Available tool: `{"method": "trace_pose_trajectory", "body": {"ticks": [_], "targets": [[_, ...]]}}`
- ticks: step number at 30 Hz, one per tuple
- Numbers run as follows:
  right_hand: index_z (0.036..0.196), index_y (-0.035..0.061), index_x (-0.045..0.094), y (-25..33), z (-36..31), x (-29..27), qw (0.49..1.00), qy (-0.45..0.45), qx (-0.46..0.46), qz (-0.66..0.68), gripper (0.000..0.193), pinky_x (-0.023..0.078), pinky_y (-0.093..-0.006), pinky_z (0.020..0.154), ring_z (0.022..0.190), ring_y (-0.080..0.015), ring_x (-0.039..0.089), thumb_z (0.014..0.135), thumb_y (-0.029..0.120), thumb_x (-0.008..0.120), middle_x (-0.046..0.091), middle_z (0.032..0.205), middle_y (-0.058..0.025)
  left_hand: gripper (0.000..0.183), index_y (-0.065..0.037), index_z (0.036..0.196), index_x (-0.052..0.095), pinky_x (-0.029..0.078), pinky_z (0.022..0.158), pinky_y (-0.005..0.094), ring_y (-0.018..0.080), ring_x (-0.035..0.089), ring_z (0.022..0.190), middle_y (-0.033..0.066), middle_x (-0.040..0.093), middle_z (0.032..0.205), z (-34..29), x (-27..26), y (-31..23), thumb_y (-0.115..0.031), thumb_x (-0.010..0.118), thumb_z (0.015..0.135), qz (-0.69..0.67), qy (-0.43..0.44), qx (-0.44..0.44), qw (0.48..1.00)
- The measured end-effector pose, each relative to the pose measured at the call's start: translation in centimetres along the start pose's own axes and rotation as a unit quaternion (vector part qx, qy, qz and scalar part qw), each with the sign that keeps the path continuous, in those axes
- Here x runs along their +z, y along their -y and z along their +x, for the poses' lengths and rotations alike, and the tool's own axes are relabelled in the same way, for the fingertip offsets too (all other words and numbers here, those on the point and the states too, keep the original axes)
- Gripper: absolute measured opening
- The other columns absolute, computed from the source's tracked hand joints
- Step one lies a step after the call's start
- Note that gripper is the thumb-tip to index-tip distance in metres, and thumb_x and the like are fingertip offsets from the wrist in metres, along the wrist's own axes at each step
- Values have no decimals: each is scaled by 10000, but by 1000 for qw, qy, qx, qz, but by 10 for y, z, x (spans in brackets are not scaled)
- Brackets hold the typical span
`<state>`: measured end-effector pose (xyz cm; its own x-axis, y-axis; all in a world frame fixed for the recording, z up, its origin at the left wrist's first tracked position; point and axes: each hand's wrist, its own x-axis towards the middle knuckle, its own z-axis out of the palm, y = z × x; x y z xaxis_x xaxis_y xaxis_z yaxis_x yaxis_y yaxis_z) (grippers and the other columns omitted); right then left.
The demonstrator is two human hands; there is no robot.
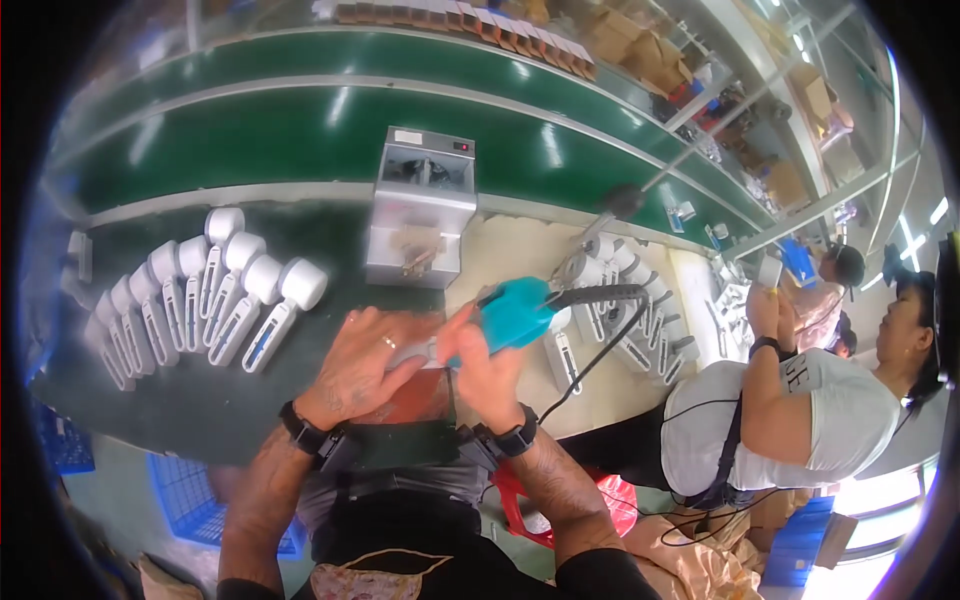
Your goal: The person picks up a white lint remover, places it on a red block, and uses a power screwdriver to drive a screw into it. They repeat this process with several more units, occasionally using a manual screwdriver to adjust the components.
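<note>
My right hand (485, 375) is wrapped round a teal electric screwdriver (515, 312), its black cord trailing off to the right. The tool tilts down toward my left hand (362, 365), and its tip is hidden by my fingers. Under my left fingers lies a pale grey-white part (412, 352), mostly covered; its exact kind cannot be made out. Both hands meet above a reddish-brown mat (415, 400) on the dark green worktop. Just beyond them stands a grey box-shaped screw feeder (422, 205) with a clear-windowed top.
White round-headed handled devices (285, 310) fan out at the left. More of them (625, 300) lie on the right, partly behind the cord. A green conveyor (290, 120) runs behind. A co-worker (770, 415) sits at the right. A blue crate (190, 490) stands below left.
</note>
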<state>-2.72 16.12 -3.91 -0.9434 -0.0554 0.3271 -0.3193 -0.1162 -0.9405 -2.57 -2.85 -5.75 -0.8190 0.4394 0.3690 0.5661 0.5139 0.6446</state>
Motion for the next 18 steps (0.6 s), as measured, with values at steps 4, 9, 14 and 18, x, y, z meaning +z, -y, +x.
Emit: {"method": "trace_pose_trajectory", "body": {"ticks": [4, 9, 14, 18], "targets": [[979, -15, 587, 9, 3, 2, 999, -22, -22, -23, 252, 461, -271, 619, 660, -125, 586, 1017, 234, 597, 624, 733, -43, 478, -124, 1335, 616, 419, 897, 429, 309, 556, 1074, 73, 637, 1251, 2, 4, 6, -199, 689, 868, 59, 6, 34, 998], [1088, 10, 572, 23, -25, -9, 998, -54, 6, -16, 301, 471, -298, 627, 705, -142, 598, 1051, 308, 550, 623, 769, -55, 480, -100, 1300, 619, 433, 917, 455, 320, 564, 1116, 97, 634, 1237, -4, 2, -11, -185, 716, 838, 69, 2, 104, 992], [1074, 37, 538, 40, -83, 7, 993, -64, -26, 97, 426, 461, -380, 582, 628, -217, 544, 1031, 460, 516, 555, 726, -90, 457, -85, 1246, 638, 511, 782, 414, 320, 632, 876, 114, 652, 968, -60, 10, -25, -131, 777, 814, 33, -58, 107, 992], [1017, 58, 561, 44, -115, -22, 992, -96, -34, 73, 559, 398, -298, 499, 535, -156, 478, 976, 614, 521, 486, 653, -37, 471, -32, 1320, 610, 526, 812, 426, 364, 635, 896, 158, 657, 1002, -90, -19, -26, -130, 744, 879, -46, -172, -83, 980]]}}
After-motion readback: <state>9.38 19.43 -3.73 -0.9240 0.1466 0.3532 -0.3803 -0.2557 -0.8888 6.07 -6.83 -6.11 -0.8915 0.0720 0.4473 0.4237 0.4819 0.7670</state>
